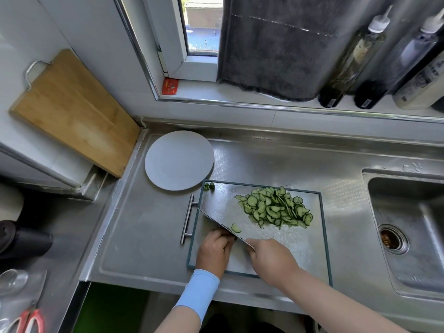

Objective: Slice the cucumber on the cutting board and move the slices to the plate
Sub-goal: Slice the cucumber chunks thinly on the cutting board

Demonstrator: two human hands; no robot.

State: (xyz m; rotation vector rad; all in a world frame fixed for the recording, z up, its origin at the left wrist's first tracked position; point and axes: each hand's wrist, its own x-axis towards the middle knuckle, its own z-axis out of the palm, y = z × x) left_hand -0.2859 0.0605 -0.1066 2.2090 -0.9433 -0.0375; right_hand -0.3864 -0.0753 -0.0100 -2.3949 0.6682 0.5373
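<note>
A pile of thin cucumber slices (pixel 276 207) lies on the steel cutting board (pixel 307 239) toward its far right. One loose slice (pixel 236 228) sits just right of the knife blade (pixel 216 221). My right hand (pixel 271 260) grips the knife handle, and the blade angles toward the board's left edge. My left hand (pixel 215 248) is curled tight against the blade's left face, and the cucumber stub under its fingers is almost wholly hidden. Two cut cucumber ends (pixel 209 186) lie at the board's far left corner. The white plate (pixel 179 159), with nothing on it, stands just beyond that corner.
The board's bar handle (pixel 188 218) sticks out on its left. A sink (pixel 408 227) lies to the right, and a wooden board (pixel 72 111) leans on the left wall. Bottles (pixel 355 58) and a dark towel (pixel 276 49) occupy the window sill.
</note>
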